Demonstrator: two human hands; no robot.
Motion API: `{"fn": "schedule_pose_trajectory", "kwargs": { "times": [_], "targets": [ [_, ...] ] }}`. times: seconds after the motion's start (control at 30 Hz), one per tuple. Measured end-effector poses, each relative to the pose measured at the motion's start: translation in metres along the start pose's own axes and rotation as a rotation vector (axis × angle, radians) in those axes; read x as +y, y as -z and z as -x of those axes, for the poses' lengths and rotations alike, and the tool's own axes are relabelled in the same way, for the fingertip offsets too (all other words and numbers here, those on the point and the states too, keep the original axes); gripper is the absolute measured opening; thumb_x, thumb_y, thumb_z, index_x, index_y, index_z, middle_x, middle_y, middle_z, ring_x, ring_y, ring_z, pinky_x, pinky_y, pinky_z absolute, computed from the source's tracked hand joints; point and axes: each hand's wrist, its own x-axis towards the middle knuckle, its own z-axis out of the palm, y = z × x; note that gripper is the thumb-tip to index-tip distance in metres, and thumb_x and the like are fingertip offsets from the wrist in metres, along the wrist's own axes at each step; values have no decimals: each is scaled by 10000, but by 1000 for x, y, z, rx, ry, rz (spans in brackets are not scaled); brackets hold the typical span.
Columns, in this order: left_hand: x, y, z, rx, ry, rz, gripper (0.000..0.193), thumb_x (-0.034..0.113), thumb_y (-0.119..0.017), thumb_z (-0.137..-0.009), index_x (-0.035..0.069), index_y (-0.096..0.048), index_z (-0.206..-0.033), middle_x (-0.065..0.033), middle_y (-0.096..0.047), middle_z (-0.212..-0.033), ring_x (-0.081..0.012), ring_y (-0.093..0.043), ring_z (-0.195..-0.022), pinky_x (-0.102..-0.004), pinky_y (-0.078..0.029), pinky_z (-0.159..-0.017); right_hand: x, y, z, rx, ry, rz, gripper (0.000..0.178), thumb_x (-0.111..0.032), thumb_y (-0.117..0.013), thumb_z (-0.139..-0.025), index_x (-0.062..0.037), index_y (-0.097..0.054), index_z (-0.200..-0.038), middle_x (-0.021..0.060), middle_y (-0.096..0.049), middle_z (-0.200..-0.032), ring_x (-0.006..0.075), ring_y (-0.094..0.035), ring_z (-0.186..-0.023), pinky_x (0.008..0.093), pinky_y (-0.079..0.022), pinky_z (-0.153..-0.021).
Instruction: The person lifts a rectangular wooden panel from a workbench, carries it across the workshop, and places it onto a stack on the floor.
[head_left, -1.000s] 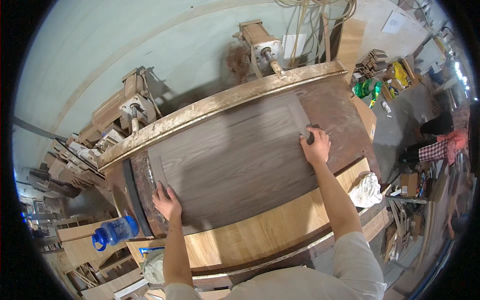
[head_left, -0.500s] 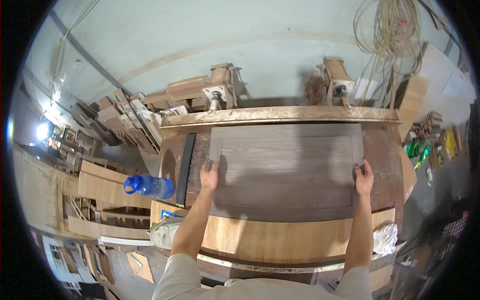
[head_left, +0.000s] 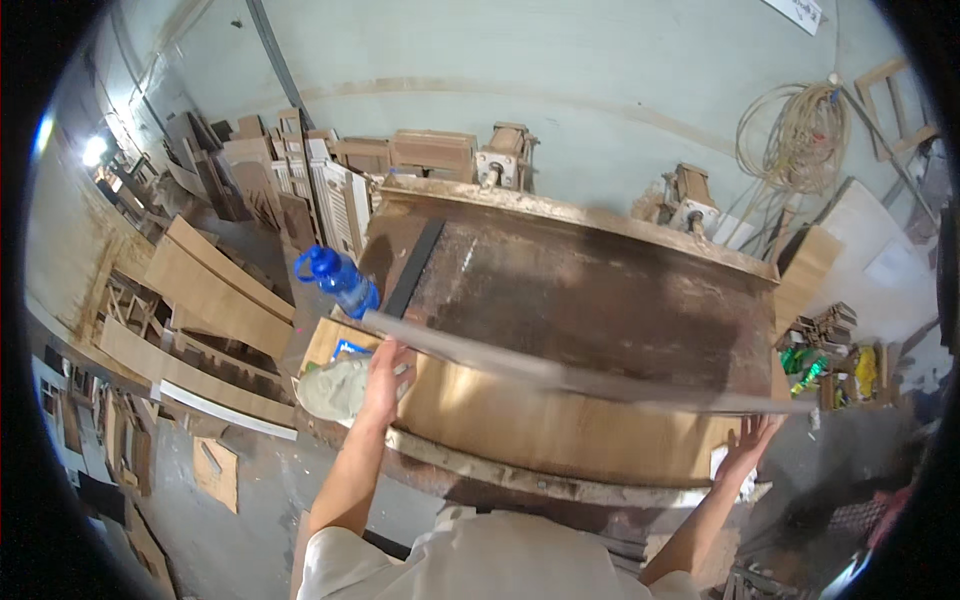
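Note:
A grey-brown wood-grain cabinet door panel (head_left: 560, 377) is raised nearly on edge above the front of the workbench, blurred by motion. My left hand (head_left: 386, 378) grips it near its left end, with the fingers partly behind it. At the lower right end my right hand (head_left: 752, 446) supports it, fingers pressed against its face. Below the panel lies a light wood board (head_left: 520, 425) along the bench's near side. Behind it shows the brown, scuffed bench top (head_left: 600, 290).
A dark strip (head_left: 416, 268) lies across the bench's left side. Beside it stand a blue water bottle (head_left: 340, 282) and a pale cloth bundle (head_left: 335, 388). A metal rail (head_left: 560, 212) with two cylinders (head_left: 505, 155) borders the far edge. Wood panels (head_left: 225, 290) crowd the left.
Both hands have lifted the door panel from lying flat on the bench and tilted it nearly on edge toward me. The bare bench top now shows. My view has turned.

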Motion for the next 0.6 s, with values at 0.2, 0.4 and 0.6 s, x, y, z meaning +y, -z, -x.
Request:
{"fn": "schedule_pose_trajectory", "kwargs": {
  "times": [0.2, 0.4, 0.6],
  "targets": [
    [-17, 82, 92, -310, 485, 166, 732, 584, -354, -989, 23, -357, -1459, -121, -509, -1374, -214, -501, -1239, -360, -420, -1026, -13, 75, 131, 213, -216, -832, 791, -629, -348, -940, -75, -268, -1499, 133, -278, -1544, 324, -275, -1406, 478, -220, -1151],
    [-96, 114, 135, -468, 315, -300, 564, 149, -547, -970, 42, -329, -1480, -119, -448, -1430, -205, -435, -1282, -314, -329, -1074, 79, 131, 211, 454, -479, -558, 681, -470, -441, -942, -66, -322, -1478, 121, -333, -1520, 325, -314, -1380, 505, -259, -1128],
    [-135, 135, 153, -541, 40, -236, 684, 26, -570, -914, 1, -219, -1501, -163, -391, -1461, -239, -385, -1327, -327, -293, -1101, 116, 180, 255, 411, -585, -550, 633, -442, -545, -901, -80, -425, -1406, 91, -434, -1459, 284, -396, -1338, 445, -317, -1104]
  ]
}}
